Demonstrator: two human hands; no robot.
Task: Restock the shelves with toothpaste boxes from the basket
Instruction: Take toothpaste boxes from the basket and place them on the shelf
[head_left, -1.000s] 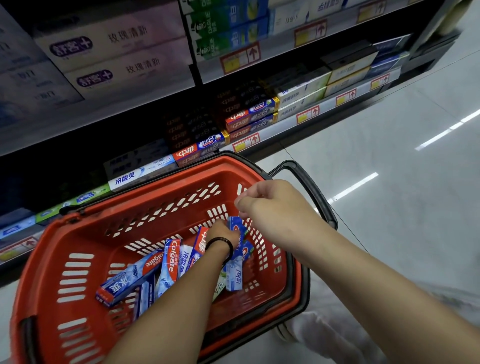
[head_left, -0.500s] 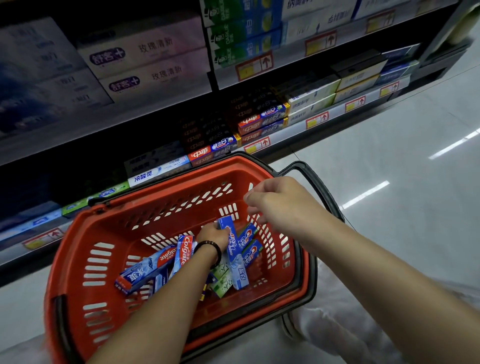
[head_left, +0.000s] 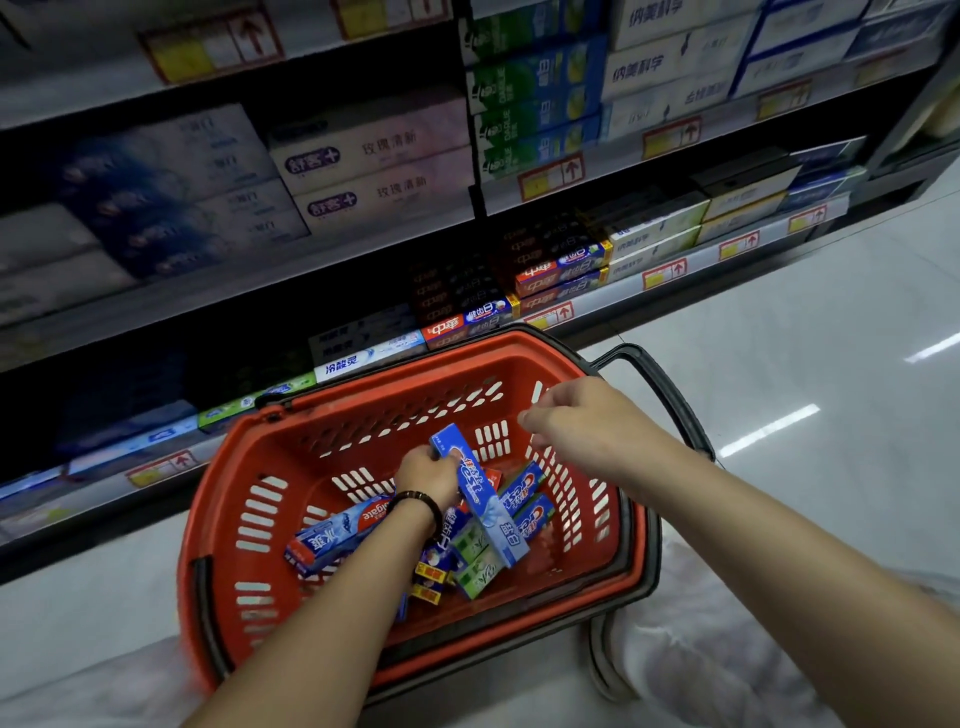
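**A:** Entry: blue toothpaste box (head_left: 480, 501). Status?

**B:** Coming up. A second ago it was lying low among the others. Now the left hand (head_left: 428, 474) is lifting it, with the top end tilting toward the far wall of the red basket (head_left: 218, 525) and the bottom end hanging low over the pile.

**A:** Grip?

**B:** The left grip is wrapping the box's upper part, and the box is running down and to the right from it. The right hand (head_left: 584, 431) is hovering over the basket's right side, fingers loosely bent, carrying nothing.

**A:** Meaning for the job?

**B:** I'm reading it as one box leaving stock, heading for the shelves (head_left: 701, 260) just behind. The remaining toothpaste boxes (head_left: 337, 535) are waiting in the basket.
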